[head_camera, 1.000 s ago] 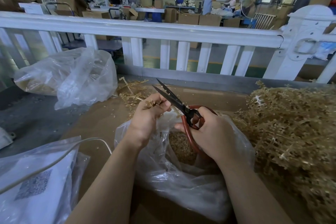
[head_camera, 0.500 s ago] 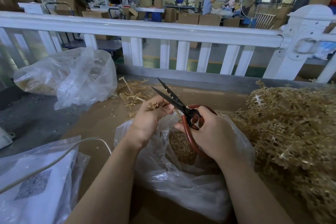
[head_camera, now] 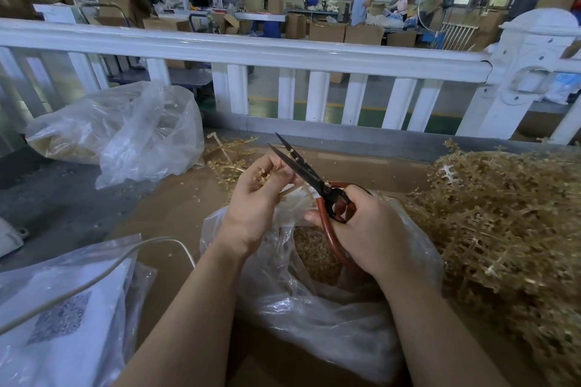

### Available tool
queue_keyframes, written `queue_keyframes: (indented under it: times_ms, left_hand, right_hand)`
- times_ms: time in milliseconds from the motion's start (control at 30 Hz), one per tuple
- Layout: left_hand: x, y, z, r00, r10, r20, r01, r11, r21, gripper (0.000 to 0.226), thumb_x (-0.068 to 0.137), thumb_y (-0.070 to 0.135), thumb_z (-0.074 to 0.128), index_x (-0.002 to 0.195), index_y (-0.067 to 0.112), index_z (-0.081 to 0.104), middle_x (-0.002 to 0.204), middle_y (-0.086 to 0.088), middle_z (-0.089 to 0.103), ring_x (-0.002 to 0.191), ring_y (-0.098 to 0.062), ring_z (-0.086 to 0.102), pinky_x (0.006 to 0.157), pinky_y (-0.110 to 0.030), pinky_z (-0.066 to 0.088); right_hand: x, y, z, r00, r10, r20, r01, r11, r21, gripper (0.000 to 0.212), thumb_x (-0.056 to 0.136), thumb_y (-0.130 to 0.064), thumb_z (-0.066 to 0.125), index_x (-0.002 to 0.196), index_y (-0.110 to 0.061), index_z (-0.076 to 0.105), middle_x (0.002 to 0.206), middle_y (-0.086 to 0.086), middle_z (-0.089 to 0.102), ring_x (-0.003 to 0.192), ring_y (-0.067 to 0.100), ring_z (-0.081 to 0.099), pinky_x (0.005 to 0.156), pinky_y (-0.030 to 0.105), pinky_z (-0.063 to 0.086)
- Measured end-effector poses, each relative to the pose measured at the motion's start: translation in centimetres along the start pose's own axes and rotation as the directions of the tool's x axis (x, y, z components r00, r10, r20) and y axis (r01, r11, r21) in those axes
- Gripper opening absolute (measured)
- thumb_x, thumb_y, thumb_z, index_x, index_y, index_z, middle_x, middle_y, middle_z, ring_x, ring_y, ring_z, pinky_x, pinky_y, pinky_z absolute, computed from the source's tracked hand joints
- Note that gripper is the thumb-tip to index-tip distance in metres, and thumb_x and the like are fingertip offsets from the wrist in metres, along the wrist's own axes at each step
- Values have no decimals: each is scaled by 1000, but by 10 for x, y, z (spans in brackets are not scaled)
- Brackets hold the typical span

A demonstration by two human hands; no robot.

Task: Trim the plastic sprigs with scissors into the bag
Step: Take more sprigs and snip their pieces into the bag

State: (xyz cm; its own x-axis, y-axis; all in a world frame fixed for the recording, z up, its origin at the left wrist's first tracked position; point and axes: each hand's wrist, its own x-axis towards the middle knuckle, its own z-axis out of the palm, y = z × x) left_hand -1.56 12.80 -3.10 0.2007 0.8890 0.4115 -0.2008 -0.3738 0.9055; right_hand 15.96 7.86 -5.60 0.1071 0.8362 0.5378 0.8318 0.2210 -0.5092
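I am pinching a plastic sprig (head_camera: 276,181) in my left hand (head_camera: 254,207) above the open bag (head_camera: 314,302); my right hand (head_camera: 361,229) is gripping the scissors (head_camera: 314,179), blades parted. Trimmings are lining the bag; beside it, a large untrimmed pile (head_camera: 509,223) is waiting, so I judge most remains.

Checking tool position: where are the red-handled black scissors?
Head view, centre: red-handled black scissors in the right hand, blades open beside the left hand, above the clear plastic bag.

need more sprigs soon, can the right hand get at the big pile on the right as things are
Probably not yet. The pile lies right beside the right hand with nothing between them, but that hand grips the scissors, so it would likely have to put them down first.
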Motion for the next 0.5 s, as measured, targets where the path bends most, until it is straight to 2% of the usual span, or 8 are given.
queue_keyframes:
  times_ms: [100, 267, 400, 500]
  left_hand:
    - [0, 0, 0, 1000, -5, 1, 5, 1000, 30, 17, 99, 7, 50, 97, -7, 61, 90, -11, 64, 87, -14, 62, 83, -18, 48]
    - [-1, -1, 2, 998, -21, 58, 19, 999, 34, 18, 100, 8, 49, 104, -6, 60, 100, -26, 61, 96, -23, 61, 94, -29, 50]
    - [-2, 1, 4, 996, -12, 87, 9, 999, 31, 17, 100, 7, 49, 103, -5, 61, 105, -30, 58, 96, -22, 59, 90, -25, 50]
    - [-2, 1, 4, 996, -22, 92, 21, 1000, 17, 17, 100, 5, 49, 103, -7, 60, 104, -30, 58, 95, -21, 59, 90, -24, 51]
  right_hand:
    - [0, -1, 0, 1000, 11, 12, -11, 1000, 5, 60, 70, -87, 52, 86, -30, 63, 70, -24, 57, 66, -7, 57, 55, 7, 39]
    - [0, -4, 0, 999, 30, 44, -31, 999, 23, 55, 69, -87, 52, 93, -38, 57, 75, -28, 55, 71, -9, 56, 58, 8, 37]
    - [1, -6, -1, 997, 44, 64, -46, 998, 38, 61, 69, -86, 54, 103, -36, 61, 81, -27, 58, 76, -9, 55, 60, 8, 36]
    - [0, -6, -1, 995, 58, 80, -62, 997, 45, 62, 69, -86, 54, 102, -35, 61, 81, -25, 59, 76, -7, 57, 60, 10, 36]
